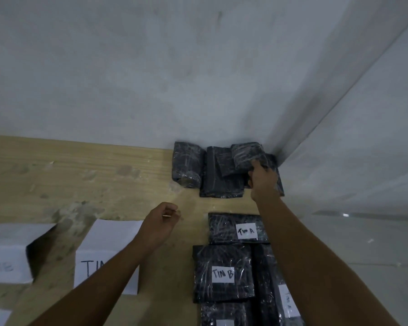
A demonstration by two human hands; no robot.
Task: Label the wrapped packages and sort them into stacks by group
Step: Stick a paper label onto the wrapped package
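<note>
Several dark wrapped packages without labels lie in the far corner against the wall; my right hand (264, 182) grips the topmost unlabelled package (246, 156) there. Another unlabelled package (186, 164) lies to the left of that pile. Nearer me lie labelled ones: a "TIM A" package (224, 228), a "TIM B" package (222, 260), one more partly under my right forearm, and another at the bottom edge. My left hand (161, 222) hovers over the wooden table (80, 175), fingers curled around a small light-coloured item I cannot identify.
Two white boxes stand at the near left: one marked "TIM" (108, 236), partly behind my left forearm, and one with faint writing (7, 250). A white paper slip (0, 317) shows at the bottom left. Grey walls meet right behind the pile.
</note>
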